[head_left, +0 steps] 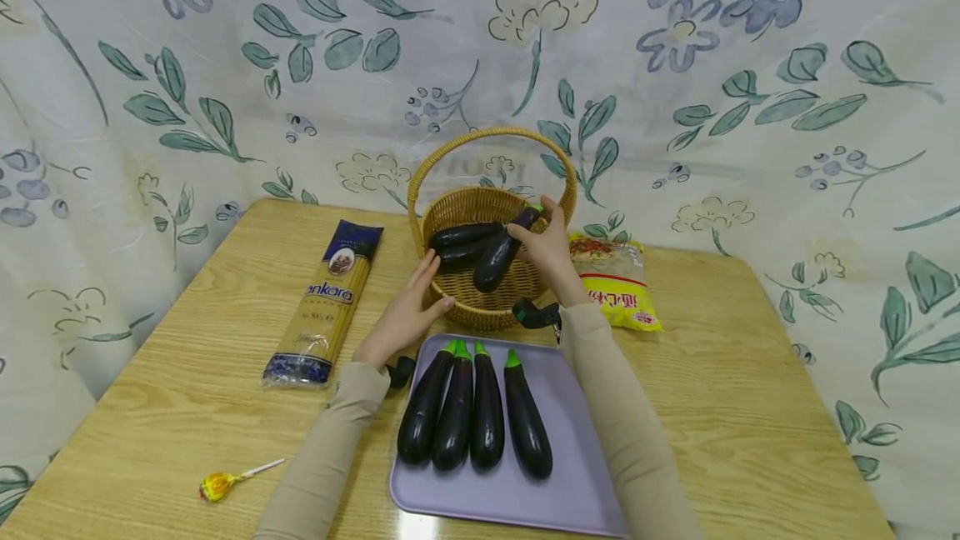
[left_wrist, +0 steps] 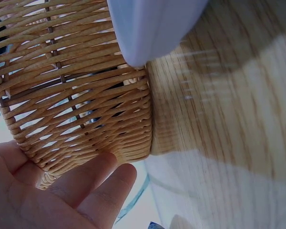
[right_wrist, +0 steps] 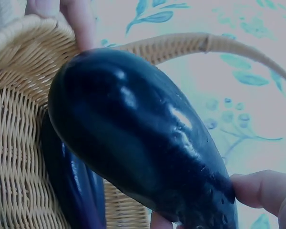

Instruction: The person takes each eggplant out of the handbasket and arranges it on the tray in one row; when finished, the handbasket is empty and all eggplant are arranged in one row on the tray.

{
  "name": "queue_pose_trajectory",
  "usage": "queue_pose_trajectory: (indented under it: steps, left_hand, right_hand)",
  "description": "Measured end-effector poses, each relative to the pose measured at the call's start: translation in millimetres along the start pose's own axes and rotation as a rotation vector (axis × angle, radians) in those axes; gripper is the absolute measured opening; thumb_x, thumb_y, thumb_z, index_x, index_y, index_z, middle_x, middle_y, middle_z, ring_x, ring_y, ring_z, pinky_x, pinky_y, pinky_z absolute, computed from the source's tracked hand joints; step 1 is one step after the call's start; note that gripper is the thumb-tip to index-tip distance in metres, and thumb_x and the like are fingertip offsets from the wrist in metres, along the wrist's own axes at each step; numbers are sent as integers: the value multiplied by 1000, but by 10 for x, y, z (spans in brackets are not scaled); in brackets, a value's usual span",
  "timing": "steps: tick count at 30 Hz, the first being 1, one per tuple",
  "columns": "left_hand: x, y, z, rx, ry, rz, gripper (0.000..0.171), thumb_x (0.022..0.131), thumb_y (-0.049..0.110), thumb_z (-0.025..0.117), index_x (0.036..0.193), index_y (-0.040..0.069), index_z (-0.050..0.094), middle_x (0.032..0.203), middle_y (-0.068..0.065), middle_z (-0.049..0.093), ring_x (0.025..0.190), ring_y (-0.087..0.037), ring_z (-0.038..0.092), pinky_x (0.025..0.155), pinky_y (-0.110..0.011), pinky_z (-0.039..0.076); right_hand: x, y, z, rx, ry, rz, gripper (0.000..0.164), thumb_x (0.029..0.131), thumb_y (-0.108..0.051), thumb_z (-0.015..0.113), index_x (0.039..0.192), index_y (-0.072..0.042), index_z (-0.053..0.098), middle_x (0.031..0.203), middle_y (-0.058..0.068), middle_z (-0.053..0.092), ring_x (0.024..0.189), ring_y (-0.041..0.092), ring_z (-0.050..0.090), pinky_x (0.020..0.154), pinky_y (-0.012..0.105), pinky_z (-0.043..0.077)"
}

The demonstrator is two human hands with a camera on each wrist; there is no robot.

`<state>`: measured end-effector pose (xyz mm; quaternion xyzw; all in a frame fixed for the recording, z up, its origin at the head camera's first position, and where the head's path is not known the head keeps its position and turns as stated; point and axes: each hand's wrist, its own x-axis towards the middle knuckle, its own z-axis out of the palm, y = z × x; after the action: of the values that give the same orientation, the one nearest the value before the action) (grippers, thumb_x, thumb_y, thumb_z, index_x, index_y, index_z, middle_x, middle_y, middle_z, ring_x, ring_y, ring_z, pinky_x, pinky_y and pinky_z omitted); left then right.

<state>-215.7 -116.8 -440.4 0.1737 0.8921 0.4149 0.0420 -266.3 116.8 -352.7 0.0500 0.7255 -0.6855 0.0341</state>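
Note:
My right hand [head_left: 551, 252] grips an eggplant [head_left: 497, 261] near its green stem end, tilted over the inside of a wicker basket [head_left: 487, 319]. In the right wrist view the thumb and fingers pinch the narrow end of this dark, glossy eggplant [right_wrist: 133, 129]. Two more eggplants [head_left: 461, 236] lie inside the basket at its left. My left hand [head_left: 405, 311] rests against the basket's left side, fingers extended; the left wrist view has those fingers [left_wrist: 93, 181] along the woven wall [left_wrist: 81, 95]. Several eggplants [head_left: 487, 415] lie side by side on a lilac tray [head_left: 577, 448] in front.
A pack of spaghetti [head_left: 322, 307] lies left of the basket. To its right sits a yellow pasta bag [head_left: 618, 286]. A lollipop [head_left: 225, 483] is near the table's front left. The basket's tall handle [head_left: 491, 132] arches above it, before a floral curtain [head_left: 465, 48].

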Motion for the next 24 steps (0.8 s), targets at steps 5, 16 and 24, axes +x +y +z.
queue_pose_trajectory:
  steps: [5, 16, 24]
  left_hand:
    - [11, 4, 3, -2, -7, 3, 76, 99, 43, 50, 158, 24, 6, 165, 2, -4, 150, -33, 12, 115, -60, 26]
    - [-9, 2, 8, -9, -16, -6, 76, 100, 42, 50, 158, 23, 5, 165, 2, -4, 151, -32, 11, 115, -59, 25]
    - [32, -7, 14, -14, -2, 14, 77, 99, 41, 52, 158, 23, 6, 166, 3, -4, 150, -33, 13, 116, -59, 24]
  right_hand:
    - [-121, -4, -115, -30, -17, -34, 77, 94, -10, 61, 155, -22, 15, 158, 11, 11, 129, 39, 48, 99, 49, 50]
    - [-253, 39, -211, -59, -77, -42, 78, 95, -11, 60, 156, -26, 14, 158, 10, 13, 131, 34, 47, 97, 48, 52]
    - [-375, 25, -257, -51, -107, -45, 77, 96, -10, 59, 156, -27, 15, 159, 8, 14, 128, 33, 51, 93, 44, 54]
